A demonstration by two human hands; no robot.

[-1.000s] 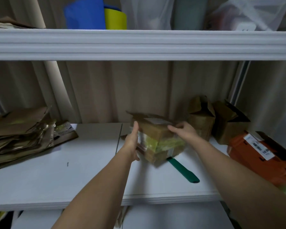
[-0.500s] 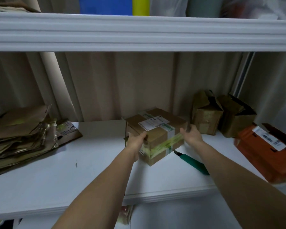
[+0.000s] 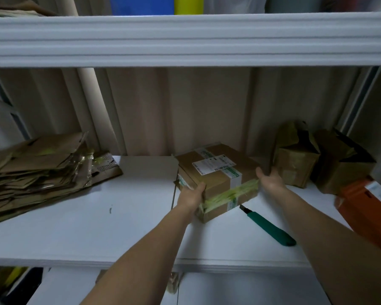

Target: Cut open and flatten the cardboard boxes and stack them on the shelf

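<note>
Both hands hold the taped box (image 3: 216, 172) on the shelf (image 3: 97, 227): left hand (image 3: 190, 195) grips its near corner, right hand (image 3: 271, 180) presses its right side

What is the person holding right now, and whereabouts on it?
A taped brown cardboard box with a white label. The left hand grips its near-left corner; the right hand rests against its right edge, fingers fairly straight.

Illumination dim and cool throughout. Upper shelf edge (image 3: 185, 40) is the brightest surface; the corrugated wall beneath it lies in shadow. No glare noted. Wide-angle distortion bows that edge toward the frame corners. Overall focus soft; items above that edge are blurred.
</note>
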